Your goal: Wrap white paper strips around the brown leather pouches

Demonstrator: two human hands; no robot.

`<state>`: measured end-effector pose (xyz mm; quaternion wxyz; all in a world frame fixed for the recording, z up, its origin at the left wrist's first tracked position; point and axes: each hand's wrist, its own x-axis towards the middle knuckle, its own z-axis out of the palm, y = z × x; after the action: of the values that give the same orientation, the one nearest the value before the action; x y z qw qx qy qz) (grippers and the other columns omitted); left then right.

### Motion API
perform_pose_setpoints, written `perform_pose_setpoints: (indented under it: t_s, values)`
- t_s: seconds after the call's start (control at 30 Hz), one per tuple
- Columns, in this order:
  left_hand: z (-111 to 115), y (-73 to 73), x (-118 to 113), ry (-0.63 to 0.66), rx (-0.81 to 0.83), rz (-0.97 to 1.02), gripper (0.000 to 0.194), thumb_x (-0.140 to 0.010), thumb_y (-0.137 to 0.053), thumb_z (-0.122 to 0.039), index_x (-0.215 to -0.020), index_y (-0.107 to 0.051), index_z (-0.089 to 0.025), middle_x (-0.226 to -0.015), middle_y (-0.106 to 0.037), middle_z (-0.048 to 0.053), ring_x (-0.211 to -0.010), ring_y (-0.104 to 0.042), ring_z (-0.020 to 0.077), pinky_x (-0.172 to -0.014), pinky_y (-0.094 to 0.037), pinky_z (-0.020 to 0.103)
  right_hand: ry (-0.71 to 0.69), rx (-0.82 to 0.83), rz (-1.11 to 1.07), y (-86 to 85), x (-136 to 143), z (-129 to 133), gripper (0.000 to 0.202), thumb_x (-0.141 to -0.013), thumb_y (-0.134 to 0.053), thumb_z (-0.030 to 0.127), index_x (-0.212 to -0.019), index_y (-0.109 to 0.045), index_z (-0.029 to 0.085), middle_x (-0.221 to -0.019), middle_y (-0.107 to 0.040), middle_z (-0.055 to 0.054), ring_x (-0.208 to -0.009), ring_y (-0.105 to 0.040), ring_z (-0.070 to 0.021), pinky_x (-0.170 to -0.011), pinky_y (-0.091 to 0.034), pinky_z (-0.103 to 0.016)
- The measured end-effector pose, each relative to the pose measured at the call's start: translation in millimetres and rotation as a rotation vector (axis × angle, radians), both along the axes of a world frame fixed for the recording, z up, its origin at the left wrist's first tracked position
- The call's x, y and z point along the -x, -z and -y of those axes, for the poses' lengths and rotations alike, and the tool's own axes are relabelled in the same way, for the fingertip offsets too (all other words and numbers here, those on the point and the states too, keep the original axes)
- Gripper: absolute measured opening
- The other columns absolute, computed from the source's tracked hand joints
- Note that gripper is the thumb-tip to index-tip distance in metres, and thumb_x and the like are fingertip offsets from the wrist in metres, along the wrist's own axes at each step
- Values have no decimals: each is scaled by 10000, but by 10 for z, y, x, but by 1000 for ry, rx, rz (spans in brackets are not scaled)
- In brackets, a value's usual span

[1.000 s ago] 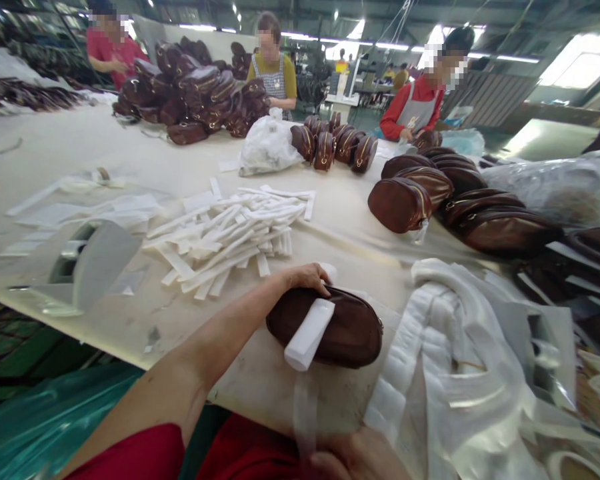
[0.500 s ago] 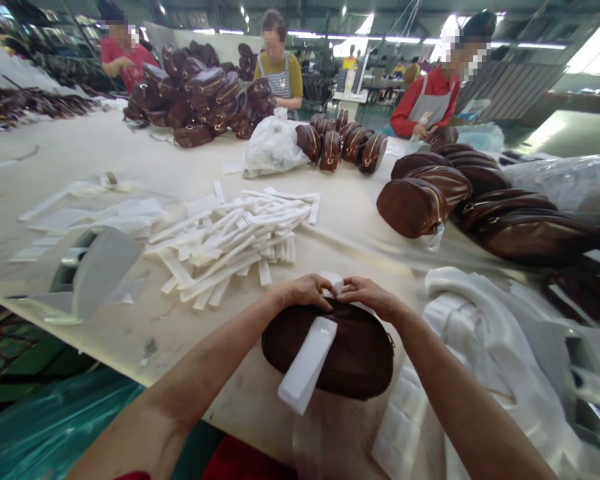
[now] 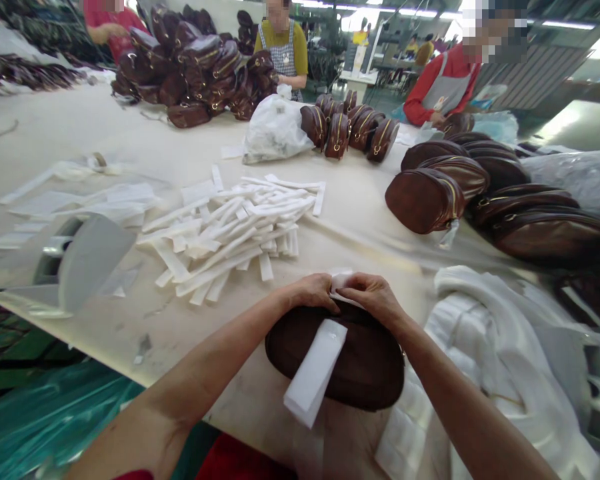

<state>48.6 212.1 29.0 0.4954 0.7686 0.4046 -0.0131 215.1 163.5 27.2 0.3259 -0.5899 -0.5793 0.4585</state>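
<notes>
A dark brown oval bag (image 3: 370,360) stands at the table's near edge, with a folded white strip (image 3: 316,373) lying across its near face. Behind its top edge, my left hand (image 3: 319,292) is closed on the bag's upper rim, beside a small white piece (image 3: 341,281). My right hand (image 3: 373,293) pinches that white piece, its fingers curled just right of my left hand. Part of the white piece is hidden behind the fingers.
White strips (image 3: 230,233) lie heaped ahead, left of centre. A tape dispenser (image 3: 85,263) sits at left. White foam sheeting (image 3: 485,333) and brown bags (image 3: 425,200) are at right. A white plastic bag (image 3: 275,130) and several people are farther back.
The view has shifted slightly, and the bag appears a little lower and farther right. My right hand's fingers have curled in more over the white piece.
</notes>
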Motion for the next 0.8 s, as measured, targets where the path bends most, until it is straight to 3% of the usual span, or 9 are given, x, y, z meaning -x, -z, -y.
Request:
perform_pose_setpoints:
  t_s: [0.2,0.4,0.53,0.8]
  values:
    - [0,124,-3,-7,-28,-33,280,-579,-751,-255,-797,-649,-113,-641,-560,-34,-640,-512,140,-559,-350,209,54,-18,-143,-9,33,188,236,-637,-694,399,-674,-645,171,-623,-627,12,-588,-543,-130,-589,-420,-257]
    - [29,120,-35,65,-75,-53,157,-643,-687,-190,-780,-658,-119,-685,-602,-20,-676,-534,136,-592,-374,191,9,-274,133,-58,150,553,101,-752,-635,285,-728,-671,193,-721,-652,-3,-667,-580,-144,-652,-446,-256]
    - [15,118,-46,86,-138,-133,230,-659,-647,-159,-884,-659,-118,-781,-644,25,-692,-551,145,-582,-375,198,34,-394,243,-20,233,782,100,-813,-587,260,-770,-651,197,-753,-640,-15,-700,-590,-153,-662,-453,-253]
    - [165,0,12,118,-306,-251,209,-724,-598,-230,-918,-653,-175,-877,-674,53,-843,-609,207,-693,-428,238,-6,-454,318,119,230,816,101,-834,-569,240,-779,-644,201,-832,-658,-38,-772,-601,-170,-721,-453,-265]
